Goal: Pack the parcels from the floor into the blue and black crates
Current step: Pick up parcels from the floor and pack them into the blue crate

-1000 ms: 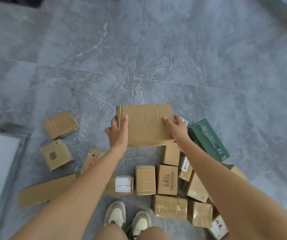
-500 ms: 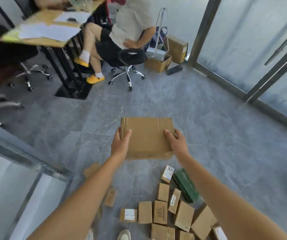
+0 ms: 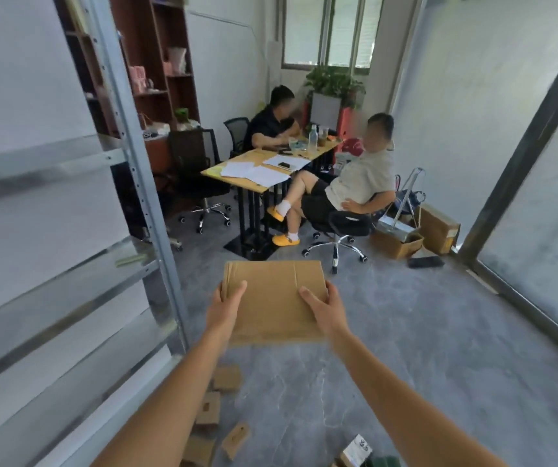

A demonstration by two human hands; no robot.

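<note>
Flat brown cardboard parcel [image 3: 272,299] held in the air at about chest level, well above the grey marbled floor tiles [image 3: 422,348], near-level and facing away. Left hand [image 3: 225,313] grasps the left edge, thumb lying on the top face; right hand [image 3: 324,313] grasps the right edge likewise; fingers below are hidden. Both grips are edge pinches on a wide, thin box, so a loosened thumb or a quick turn could let it tilt and slide out; the contents' weight cannot be judged. No blue or black crate is in view, so the drop-off spot is unknown from here. Small brown cardboard boxes [image 3: 210,409] lie scattered on the floor just ahead of the feet, with a white-labelled carton [image 3: 355,451] at lower right: a trip hazard if stepping forward with eyes up. Metal shelving upright [image 3: 136,163] stands close on the left; swinging the parcel that way could clip it.
</note>
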